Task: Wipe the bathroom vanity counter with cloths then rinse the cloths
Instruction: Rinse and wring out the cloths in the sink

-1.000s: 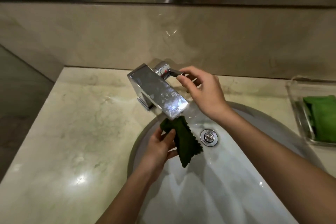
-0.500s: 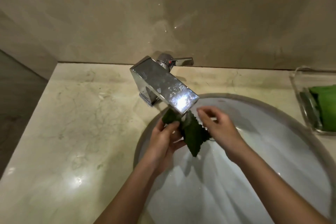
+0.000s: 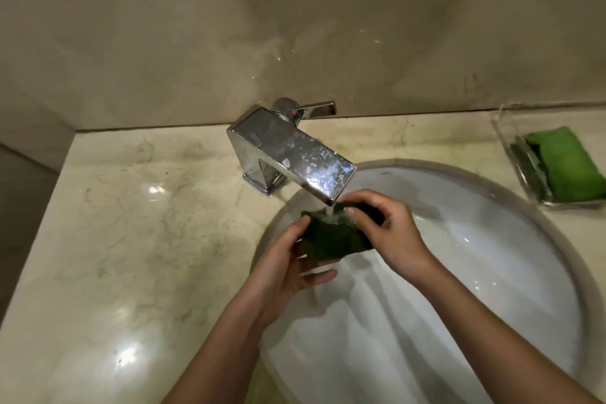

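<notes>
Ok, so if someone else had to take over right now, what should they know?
Left hand holds the dark green cloth by its left side; right hand pinches its right end. The cloth is under the faucet, water falling on it, over the sink. A lighter green cloth lies in the clear tray at the right. Done: rinsing begun. Left: finish this cloth, turn off the water, probably rinse the other one.

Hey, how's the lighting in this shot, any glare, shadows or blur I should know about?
Head view: dim, warm light overall. Bright glare spots sit on the counter at the left and on the faucet spout. Overlapping shadows fan across the sink. The dark cloth under the water looks slightly soft.
</notes>
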`<state>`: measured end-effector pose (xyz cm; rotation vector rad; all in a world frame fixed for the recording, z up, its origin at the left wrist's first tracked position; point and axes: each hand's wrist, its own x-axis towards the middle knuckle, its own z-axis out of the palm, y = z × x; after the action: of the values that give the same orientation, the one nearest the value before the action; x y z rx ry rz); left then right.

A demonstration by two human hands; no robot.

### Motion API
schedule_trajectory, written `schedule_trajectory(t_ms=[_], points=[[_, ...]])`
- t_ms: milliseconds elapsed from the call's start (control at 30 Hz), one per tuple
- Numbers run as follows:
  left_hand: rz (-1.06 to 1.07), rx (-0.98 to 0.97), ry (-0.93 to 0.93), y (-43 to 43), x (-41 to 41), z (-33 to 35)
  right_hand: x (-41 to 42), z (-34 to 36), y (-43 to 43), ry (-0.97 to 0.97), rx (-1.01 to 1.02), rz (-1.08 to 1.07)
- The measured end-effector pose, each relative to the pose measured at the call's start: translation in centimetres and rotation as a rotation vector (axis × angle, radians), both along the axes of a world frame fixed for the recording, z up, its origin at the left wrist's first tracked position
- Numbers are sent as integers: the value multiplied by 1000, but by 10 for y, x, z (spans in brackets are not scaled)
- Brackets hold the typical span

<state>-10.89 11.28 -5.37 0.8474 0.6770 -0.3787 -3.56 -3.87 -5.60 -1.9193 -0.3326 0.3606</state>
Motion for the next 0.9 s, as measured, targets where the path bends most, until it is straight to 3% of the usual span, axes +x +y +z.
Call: schedule_trajectory(t_ms=[133,200,267,333,400,500,567,667,800,900], points=[[107,38,-36,-13,3,-9,-11,-10,4,23,-91,-151],[118,103,-106,-22,1,-13,-18,-11,10,258,-111,-269],[79,218,-148,-28,1,-15,-22,-9,17,580,-23,-247],[0,402,-199,-31,2,-18,-20,-9,20,731,115,-258],[-69,572,-267,-31,2,-20,-15,-8,21,790,252,-295],[-204,673,-365,-31,-4,-21,-10,-7,22,761,213,-281],[-253,653,-375,-30,-9,-19,-7,-7,23,813,247,-293],[-106,603,-241,-29,-14,-19,0,-6,20,834,354,-289],[174,315,40,-34,-12,-20,5,-4,17,871,601,-333],[359,91,47,-33,-2,-15,5,-1,16,824,574,-345]])
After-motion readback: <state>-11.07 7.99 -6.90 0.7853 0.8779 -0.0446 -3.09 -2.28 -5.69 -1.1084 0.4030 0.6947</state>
